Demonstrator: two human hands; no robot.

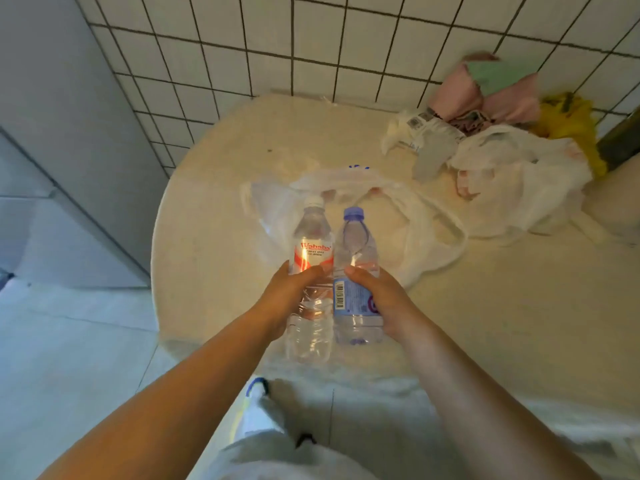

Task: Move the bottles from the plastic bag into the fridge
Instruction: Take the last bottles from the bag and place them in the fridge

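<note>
1. left hand [289, 292] is gripping the red-label bottle [311, 268] around its middle, fingers curled round it, white cap pointing to 12 o'clock.
2. right hand [377, 296] is gripping the blue-label bottle [355, 271] the same way, blue cap at 12 o'clock.
3. both bottles are being held side by side, touching, above the near edge of the round table [214, 220].
4. the plastic bag [415, 237] is lying flat on the table just past the bottles, at 12 to 1 o'clock.
5. a heap of crumpled bags [512, 181] and pink cloth [460, 95] is sitting at 2 o'clock by the tiled wall [311, 39].
6. a grey fridge-like panel [45, 168] is standing at 9 o'clock.
</note>
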